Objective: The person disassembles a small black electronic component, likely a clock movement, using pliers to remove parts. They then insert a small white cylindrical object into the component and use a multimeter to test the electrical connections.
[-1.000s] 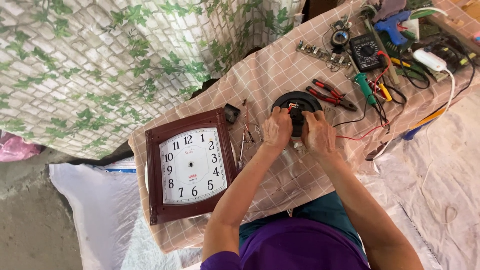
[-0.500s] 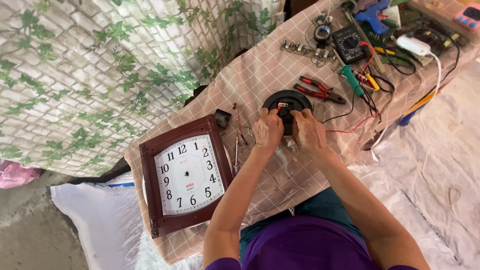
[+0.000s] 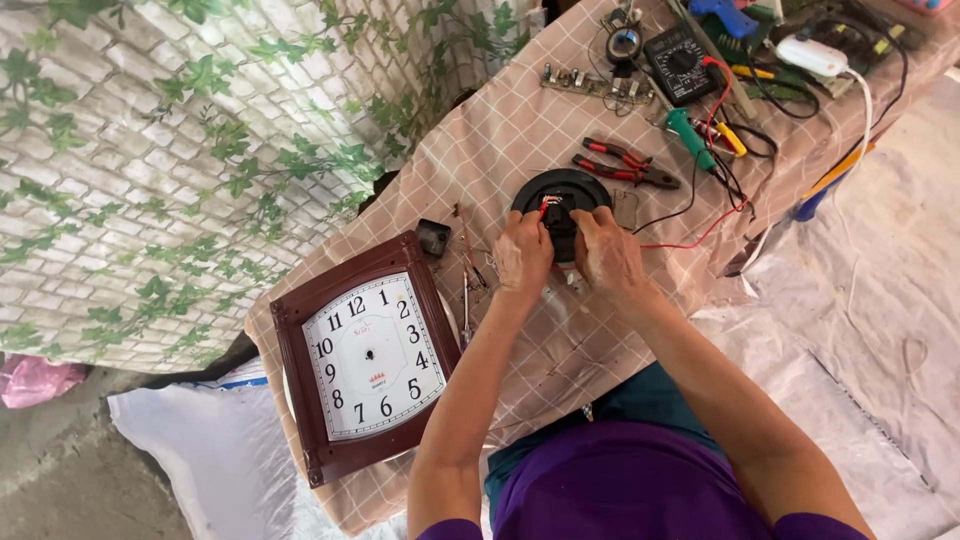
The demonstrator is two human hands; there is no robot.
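Fingers of both hands curl onto a round black disc (image 3: 562, 195) lying on the table (image 3: 520, 130), the left hand (image 3: 523, 258) and right hand (image 3: 606, 252) side by side at its near edge, pinching a small part at its middle, though what exactly they grip cannot be told. Just right of the disc run red and black wires (image 3: 700, 225), with red pliers (image 3: 625, 165) beyond it and a meter (image 3: 680, 62) farther off. Well to the near left lies a brown-framed clock (image 3: 365, 355) with a white face.
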